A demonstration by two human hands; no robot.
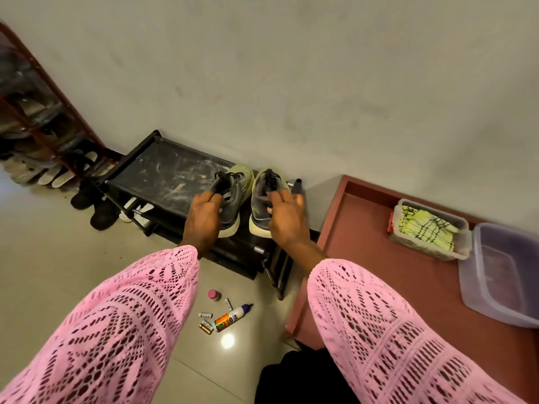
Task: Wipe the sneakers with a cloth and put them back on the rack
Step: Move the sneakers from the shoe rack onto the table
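Note:
Two grey sneakers with pale yellow-green soles stand side by side at the right end of the black shoe rack's dusty top shelf [163, 173]. My left hand [204, 212] grips the left sneaker [237, 189] at its collar. My right hand [284, 212] holds the right sneaker [262, 199] at its opening, thumb inside, fingers over the tongue. A yellow-green patterned cloth [423, 225] lies folded in a clear plastic box on the red-brown table to the right. Both arms wear pink knitted sleeves.
A clear lid [504, 275] lies beside the cloth box on the red-brown table [364, 228]. On the tiled floor below lie a glue bottle [233, 313], batteries [206, 326] and a small pink-capped jar [214, 295]. Black shoes [96, 208] and a second rack of sandals [43, 135] stand left.

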